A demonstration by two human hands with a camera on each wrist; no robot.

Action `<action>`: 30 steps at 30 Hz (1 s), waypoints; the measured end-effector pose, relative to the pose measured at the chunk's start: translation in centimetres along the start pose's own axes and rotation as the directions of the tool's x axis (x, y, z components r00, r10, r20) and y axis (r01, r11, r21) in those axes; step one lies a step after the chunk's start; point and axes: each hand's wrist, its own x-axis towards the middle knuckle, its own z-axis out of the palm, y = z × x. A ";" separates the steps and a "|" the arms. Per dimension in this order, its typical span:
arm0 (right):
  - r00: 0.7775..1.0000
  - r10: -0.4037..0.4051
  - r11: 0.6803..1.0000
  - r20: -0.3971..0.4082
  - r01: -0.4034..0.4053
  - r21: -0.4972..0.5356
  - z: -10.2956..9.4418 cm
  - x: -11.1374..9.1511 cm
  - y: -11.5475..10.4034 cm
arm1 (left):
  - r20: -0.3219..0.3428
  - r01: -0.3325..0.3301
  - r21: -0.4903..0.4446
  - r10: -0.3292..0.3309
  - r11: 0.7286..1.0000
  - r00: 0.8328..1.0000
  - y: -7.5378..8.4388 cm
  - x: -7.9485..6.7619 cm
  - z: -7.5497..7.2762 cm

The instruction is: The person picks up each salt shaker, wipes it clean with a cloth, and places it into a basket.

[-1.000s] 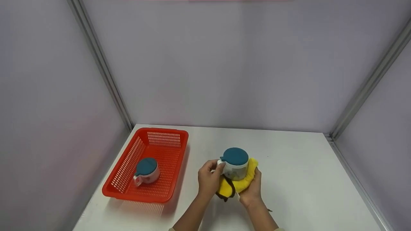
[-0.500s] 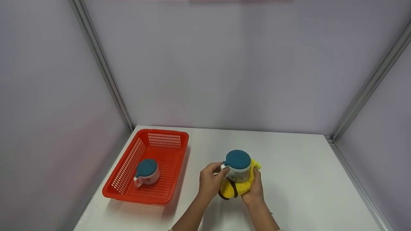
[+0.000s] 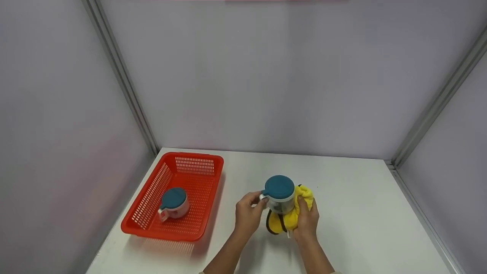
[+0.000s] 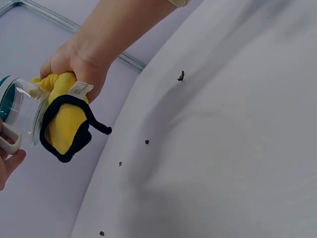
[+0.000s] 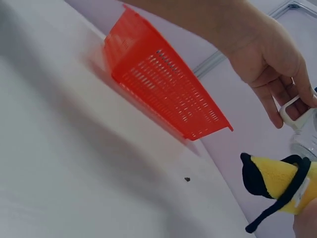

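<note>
A clear jar (image 3: 280,205) with a blue-green lid (image 3: 279,186) and a white handle is held above the table. My left hand (image 3: 248,213) pinches its handle (image 5: 292,115) between thumb and fingers. On the jar's other side, my right hand (image 3: 307,219) grips a bunched yellow cloth (image 3: 292,219) with dark edging, which touches the jar's side and lower part. In the left wrist view the cloth (image 4: 67,126) hangs with a loose dark-edged corner and a small white tag (image 4: 80,89). The right fingertips are partly hidden by the cloth.
A red perforated basket (image 3: 205,213) stands on the white table (image 3: 350,213) at the left. Inside it sits a second jar (image 3: 175,203) with the same lid. Small dark crumbs (image 4: 181,76) lie on the table. Grey walls (image 3: 243,76) enclose the back and sides.
My right hand has shifted right and its grip on the yellow cloth has changed, with more cloth now bunched beside the jar. The jar moved slightly down, then back up. The left hand keeps the handle.
</note>
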 end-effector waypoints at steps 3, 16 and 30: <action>0.999 -0.023 0.997 0.033 0.025 -0.067 -0.2 0.0 0.0 | -0.004 -0.031 0.029 0.031 0.999 0.999 -0.2 0.0 -0.2; 0.979 -0.029 0.999 0.202 0.035 -0.024 0.0 -0.2 -0.2 | 0.027 -0.046 -0.024 0.047 0.999 0.999 -0.4 0.5 -0.4; 0.983 -0.013 0.990 0.185 0.039 -0.135 -0.3 0.1 -1.1 | 0.093 0.067 -0.124 -0.056 0.990 0.994 -0.5 1.1 -0.9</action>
